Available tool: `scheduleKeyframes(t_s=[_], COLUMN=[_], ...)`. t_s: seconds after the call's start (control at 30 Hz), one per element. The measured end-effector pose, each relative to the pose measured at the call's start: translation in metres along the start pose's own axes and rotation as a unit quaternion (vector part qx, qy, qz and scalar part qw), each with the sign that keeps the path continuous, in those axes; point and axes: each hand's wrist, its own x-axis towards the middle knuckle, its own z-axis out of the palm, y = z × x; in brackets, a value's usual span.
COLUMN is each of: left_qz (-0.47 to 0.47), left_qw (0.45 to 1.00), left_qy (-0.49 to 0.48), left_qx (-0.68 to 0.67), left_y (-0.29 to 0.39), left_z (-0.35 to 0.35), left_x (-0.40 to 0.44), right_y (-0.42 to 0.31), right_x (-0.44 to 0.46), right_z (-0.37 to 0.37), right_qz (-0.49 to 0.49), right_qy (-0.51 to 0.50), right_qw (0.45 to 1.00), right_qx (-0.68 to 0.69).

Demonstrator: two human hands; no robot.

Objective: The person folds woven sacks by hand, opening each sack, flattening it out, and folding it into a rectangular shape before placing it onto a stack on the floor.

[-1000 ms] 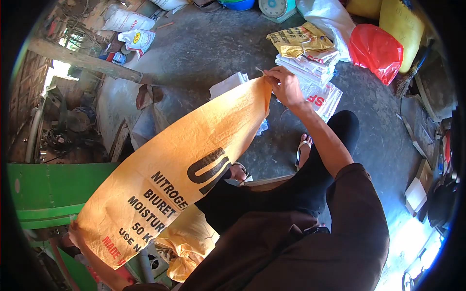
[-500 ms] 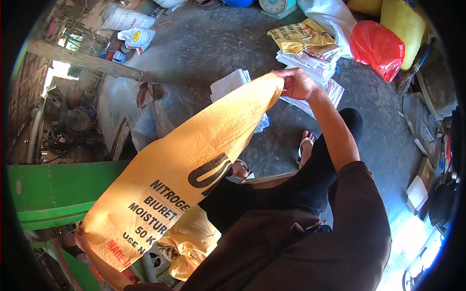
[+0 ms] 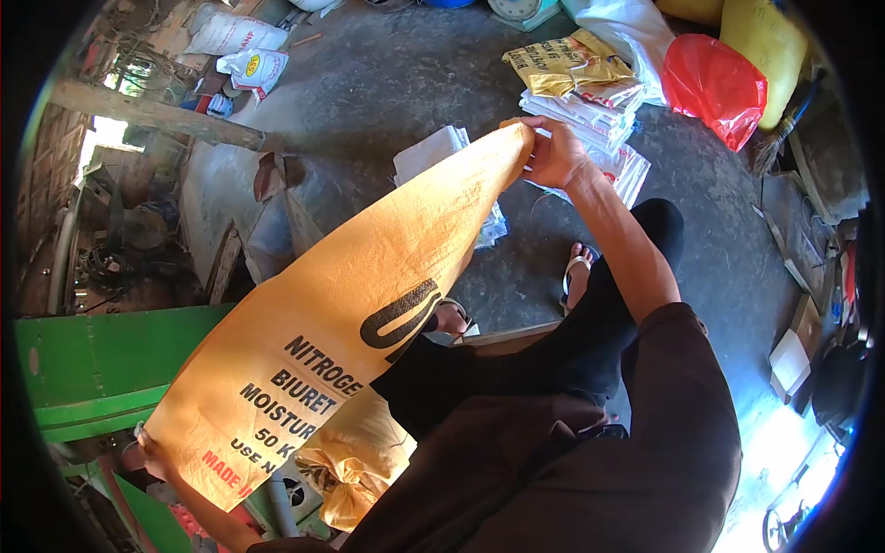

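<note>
A large orange woven sack with black and red print is stretched diagonally across my lap. At its upper right end, my right hand grips the gathered edge, fingers closed on it. My left hand holds the lower left corner, its fingers partly hidden by the sack. Beneath the sack, beside my leg, lies a filled yellow sack with a bunched end.
Folded white sacks with a yellow printed sack on top lie on the floor ahead. Nearby are a red plastic bag, a yellow sack and a scale. A green machine stands at the left.
My right hand has moved slightly right and changed its hold on the sack's end. The sack's upper end has shifted with it. My left hand stays at the lower corner.
</note>
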Motion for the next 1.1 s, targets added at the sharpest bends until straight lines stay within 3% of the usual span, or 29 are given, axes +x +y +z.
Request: scheduleKeyframes(t_s=[0.03,0.17,0.3,0.37,0.5,0.63,0.73,0.87,1.07,1.1], left_qz=[0.000,-0.037,-0.074,-0.138,-0.187,-0.194,-0.195,-0.175,-0.234,-0.245], left_qw=[1.000,0.990,0.952,0.949,0.927,0.943,0.890,0.902,0.914,0.907], left_qy=[0.020,0.121,0.177,0.184,0.158,0.161,0.117,0.126,0.141,0.157], left_qx=[-0.016,-0.068,-0.237,-0.215,-0.285,-0.218,-0.396,-0.375,-0.301,-0.304], left_y=[-0.007,-0.021,-0.028,-0.032,-0.057,-0.057,-0.053,-0.047,-0.073,-0.070], left_z=[0.005,0.011,0.007,0.003,0.008,0.005,0.011,0.013,0.021,0.020], left_x=[0.004,-0.004,-0.006,-0.010,-0.007,-0.015,-0.022,-0.026,-0.008,-0.011], right_y=[-0.002,-0.006,-0.006,0.000,0.013,0.008,0.010,0.012,0.013,0.012], right_x=[0.004,0.010,-0.002,-0.002,-0.012,-0.019,-0.010,0.001,-0.005,0.002], right_z=[-0.003,-0.016,-0.020,-0.023,-0.004,-0.003,-0.005,-0.016,-0.011,-0.016], right_qz=[0.023,-0.023,-0.056,-0.062,-0.200,-0.116,-0.104,-0.156,-0.199,-0.211], right_qy=[-0.017,-0.064,-0.129,-0.182,-0.300,-0.349,-0.448,-0.493,-0.314,-0.324], right_qw=[0.999,0.997,0.977,0.964,0.904,0.903,0.866,0.844,0.911,0.905], right_qx=[0.033,-0.048,-0.159,-0.182,-0.230,-0.222,-0.194,-0.145,-0.179,-0.179])
